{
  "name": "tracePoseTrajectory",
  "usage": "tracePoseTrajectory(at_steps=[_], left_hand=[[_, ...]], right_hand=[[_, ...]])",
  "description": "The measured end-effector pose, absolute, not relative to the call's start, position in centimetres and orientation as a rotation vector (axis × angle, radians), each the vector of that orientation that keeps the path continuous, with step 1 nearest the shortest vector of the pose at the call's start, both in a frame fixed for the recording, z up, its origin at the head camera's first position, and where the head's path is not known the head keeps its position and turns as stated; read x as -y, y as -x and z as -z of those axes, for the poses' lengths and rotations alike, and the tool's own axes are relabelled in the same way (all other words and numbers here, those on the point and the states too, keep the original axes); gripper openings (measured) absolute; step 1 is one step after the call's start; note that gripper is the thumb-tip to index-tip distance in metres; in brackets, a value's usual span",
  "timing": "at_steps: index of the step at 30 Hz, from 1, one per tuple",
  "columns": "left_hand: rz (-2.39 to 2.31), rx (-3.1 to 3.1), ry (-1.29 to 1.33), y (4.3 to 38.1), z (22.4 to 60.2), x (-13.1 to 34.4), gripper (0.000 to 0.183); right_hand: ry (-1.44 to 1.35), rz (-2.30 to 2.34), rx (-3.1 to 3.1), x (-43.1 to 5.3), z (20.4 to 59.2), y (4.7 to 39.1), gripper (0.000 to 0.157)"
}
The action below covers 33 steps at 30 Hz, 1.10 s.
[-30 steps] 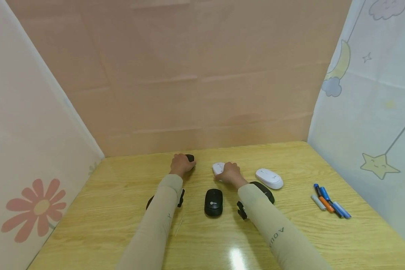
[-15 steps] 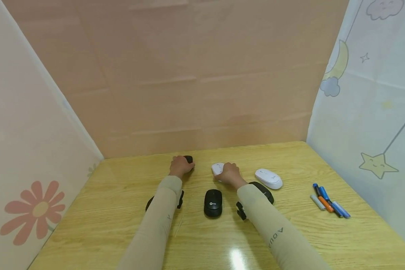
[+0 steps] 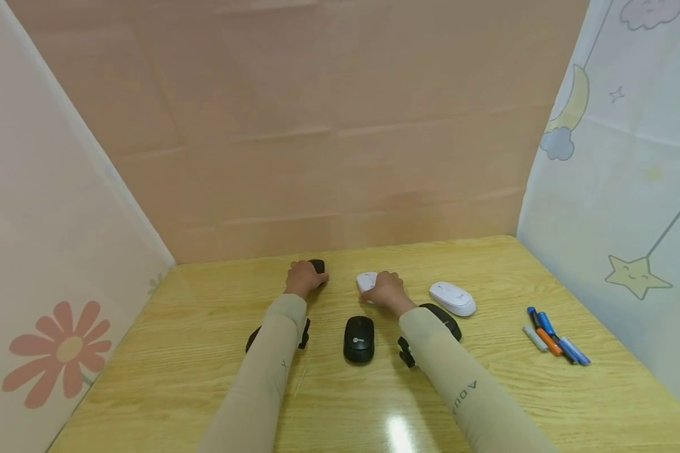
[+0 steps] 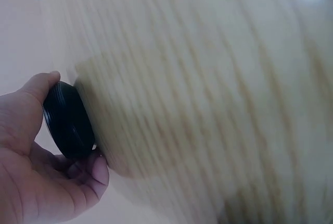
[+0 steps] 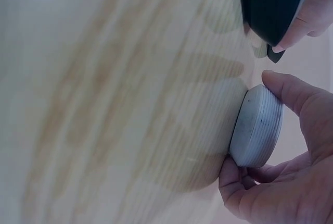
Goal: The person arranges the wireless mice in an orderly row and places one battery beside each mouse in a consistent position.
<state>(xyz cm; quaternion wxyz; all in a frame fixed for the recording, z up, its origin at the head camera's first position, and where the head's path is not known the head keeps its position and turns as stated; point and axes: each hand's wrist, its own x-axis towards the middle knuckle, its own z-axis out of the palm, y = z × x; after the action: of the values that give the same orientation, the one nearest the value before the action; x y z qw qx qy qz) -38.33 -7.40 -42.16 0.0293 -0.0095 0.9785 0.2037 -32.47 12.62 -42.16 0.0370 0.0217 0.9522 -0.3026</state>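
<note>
At the back of the table, my left hand grips a black computer mouse from its sides. The left wrist view shows the thumb on one side of that mouse and curled fingers on the other. To the right, my right hand holds a white computer mouse. In the right wrist view, thumb and fingers pinch the ridged sides of the white mouse, its base at the tabletop. Another black mouse lies between the forearms.
A second white mouse lies right of my right hand. A black mouse is partly behind the right sleeve, and a dark object shows behind the left sleeve. Several markers lie at the right. Covered walls border the table.
</note>
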Motion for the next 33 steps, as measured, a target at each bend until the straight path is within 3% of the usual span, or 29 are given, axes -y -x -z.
tracePoseTrajectory(at_steps=[13,23,33], left_hand=[[-0.887,-2.980,0.189,37.9,42.7,7.0,0.070],[-0.907,-2.976,0.229,37.9,43.2,7.1,0.072],[-0.869,-2.988,0.233,37.7,43.6,6.7,0.073]], right_hand=[[-0.069,0.980,-2.921,-12.9,42.4,32.9,0.051],[-0.098,0.980,-2.913,-13.2,42.5,33.0,0.055],[-0.068,1.006,-2.970,-13.5,41.5,33.6,0.049]])
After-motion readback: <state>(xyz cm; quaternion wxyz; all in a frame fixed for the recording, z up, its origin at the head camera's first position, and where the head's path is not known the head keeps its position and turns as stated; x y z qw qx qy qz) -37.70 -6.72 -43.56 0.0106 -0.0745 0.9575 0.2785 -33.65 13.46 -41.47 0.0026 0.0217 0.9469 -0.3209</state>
